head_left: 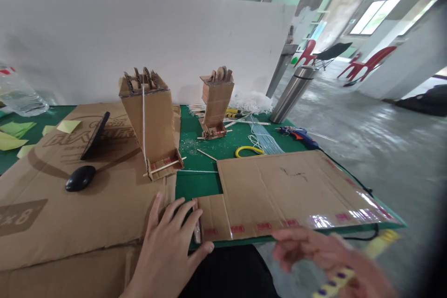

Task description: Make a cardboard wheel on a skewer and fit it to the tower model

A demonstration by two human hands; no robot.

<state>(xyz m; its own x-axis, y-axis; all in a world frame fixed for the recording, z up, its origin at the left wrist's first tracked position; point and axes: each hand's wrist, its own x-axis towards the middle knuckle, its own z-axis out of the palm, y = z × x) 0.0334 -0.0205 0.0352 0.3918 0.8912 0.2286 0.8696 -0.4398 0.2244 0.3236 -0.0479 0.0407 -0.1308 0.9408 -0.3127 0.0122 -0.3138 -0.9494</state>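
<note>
Green matting (200, 184) covers our workbench, with a white partition behind it. Our left hand (171, 237) lies flat, fingers spread, on the near edge of the cardboard sheet (279, 191), pressing its left corner flap; it grips nothing. That sheet stretches away to the right of the hand, its long side running along the bench front, so the left hand is the nearer one to it. Our right hand (324, 253) hovers just off the sheet's front edge, blurred; a yellow strip with purple dots (335, 281) sits by its fingers, and we cannot tell how tightly it is held. Left of the sheet stands a tall cardboard model (152, 121) with a string, a smaller model (216, 102) behind the sheet, a glue gun (298, 135) beyond its far edge
</note>
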